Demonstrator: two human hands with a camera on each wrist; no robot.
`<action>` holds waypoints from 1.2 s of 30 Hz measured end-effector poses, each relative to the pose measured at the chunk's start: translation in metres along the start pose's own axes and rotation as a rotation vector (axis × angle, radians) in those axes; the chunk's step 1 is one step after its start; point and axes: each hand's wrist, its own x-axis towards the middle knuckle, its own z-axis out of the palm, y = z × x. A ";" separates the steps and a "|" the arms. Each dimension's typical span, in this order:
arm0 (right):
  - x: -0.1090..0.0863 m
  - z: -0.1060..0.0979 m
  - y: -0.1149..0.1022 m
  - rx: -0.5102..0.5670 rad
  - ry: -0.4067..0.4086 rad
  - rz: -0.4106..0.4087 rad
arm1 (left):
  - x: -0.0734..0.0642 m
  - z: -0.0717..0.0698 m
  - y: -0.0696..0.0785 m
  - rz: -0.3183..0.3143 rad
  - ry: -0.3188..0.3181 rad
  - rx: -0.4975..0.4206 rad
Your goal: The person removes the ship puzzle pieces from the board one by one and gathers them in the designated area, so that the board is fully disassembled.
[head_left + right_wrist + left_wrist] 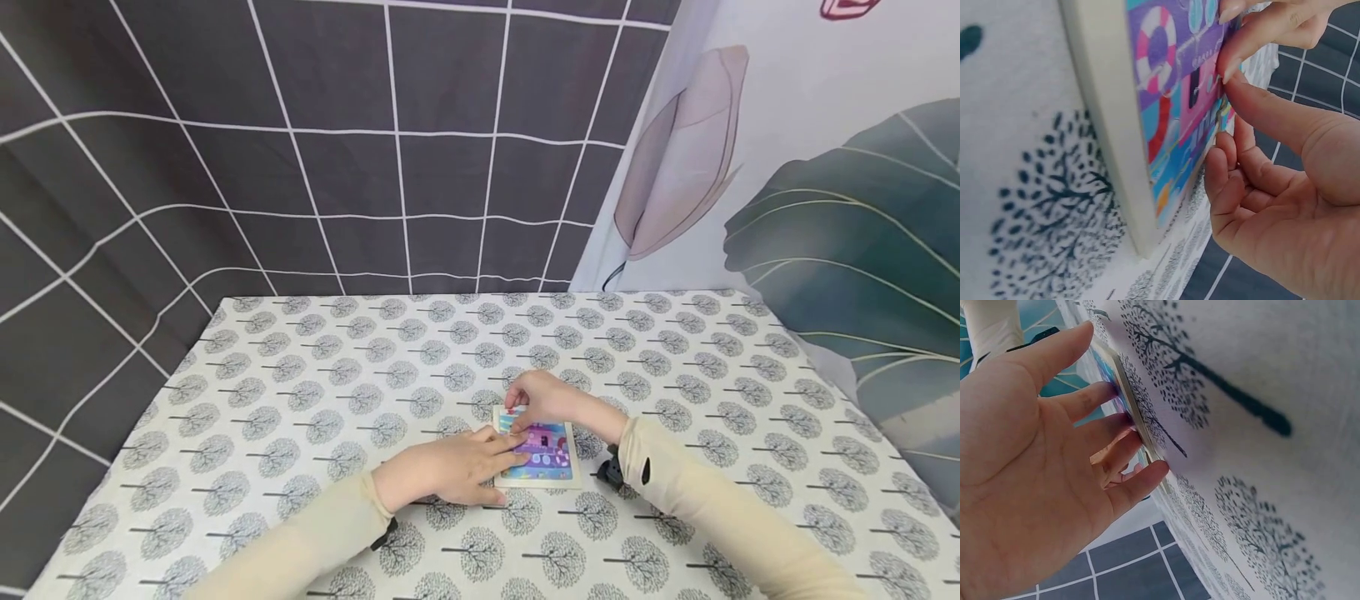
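"Position of the picture board [536,473]?"
"Flat on the counter [420,375], between the two hands. Pale border, bright printed face; the right wrist view shows curved seams and a pink-and-white ring [1155,50] in the print."
"Left hand [467,467]?"
"At the board's left side, fingers extended and spread apart, several tips resting on the printed face. Thumb just beside the near left corner."
"Right hand [553,400]?"
"Over the far left part of the board, fingers bent, thumb tip apart from them. Whether a piece is pinched between, I cannot tell."
"Surroundings?"
"Tree-print cloth [300,467] covering the counter; dark checked curtain [442,175] behind; pale sleeves [712,500] on both arms."
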 end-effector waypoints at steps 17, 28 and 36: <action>-0.006 0.007 0.018 0.020 0.117 -0.283 | -0.014 0.003 -0.001 -0.009 0.061 0.026; -0.014 0.016 0.024 0.023 0.175 -0.301 | -0.022 0.006 0.008 -0.007 0.156 0.109; -0.017 0.022 0.025 -0.001 0.209 -0.335 | -0.023 0.007 0.009 -0.010 0.109 0.041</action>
